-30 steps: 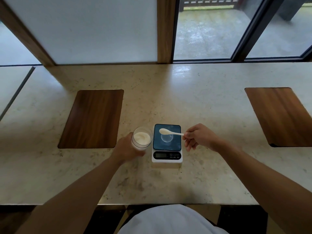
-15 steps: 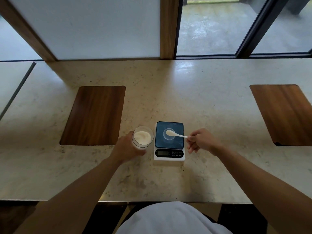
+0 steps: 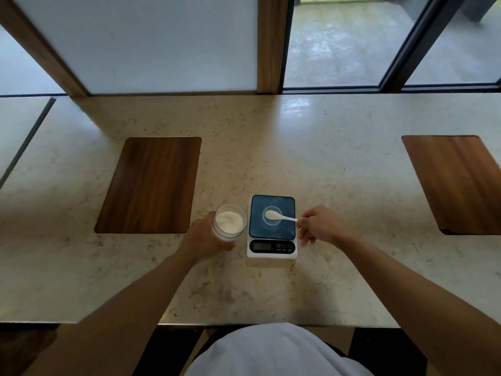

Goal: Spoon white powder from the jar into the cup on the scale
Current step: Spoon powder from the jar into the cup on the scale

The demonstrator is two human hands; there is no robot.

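spoon (image 3: pixel 279 216) over cup (image 3: pixel 272 215), scale (image 3: pixel 272 226) labels unreadable.

I am sitting at a pale speckled stone counter (image 3: pixel 325 158) that is running the full width in front of me. Two dark wooden panels are lying flat in it, one to my left (image 3: pixel 151 185) and one at the far right (image 3: pixel 458 183). Daylight is coming through the windows (image 3: pixel 336 42) beyond, glinting on the stone, and a wooden post (image 3: pixel 271 42) is dividing a frosted pane (image 3: pixel 151 42) from clear glass.

One jar (image 3: pixel 230 221), one scale (image 3: pixel 272 226), one spoon (image 3: pixel 279 216), seemingly one cup (image 3: pixel 272 215), two wooden boards (image 3: pixel 151 184).
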